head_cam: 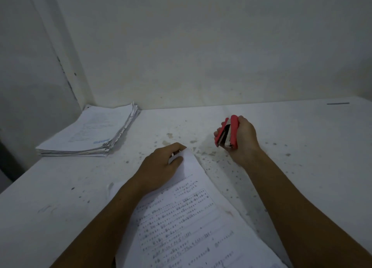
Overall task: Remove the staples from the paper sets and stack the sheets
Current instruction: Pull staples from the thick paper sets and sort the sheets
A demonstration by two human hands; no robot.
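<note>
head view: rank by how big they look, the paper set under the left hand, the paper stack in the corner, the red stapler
1. paper set, though it lies nearest the camera, which inflates it
2. paper stack, farther off, so its true sheet size may match
3. red stapler, clearly smallest

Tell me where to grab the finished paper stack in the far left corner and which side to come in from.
Grip the paper stack by its near edge, coming from the person's side: the wall hems in its far and left sides, while the near and right edges face open table. The right edge is fanned and ragged, so sheets may slip there. Both hands are busy: the left hand holds the paper set, the right hand the red stapler.
</note>
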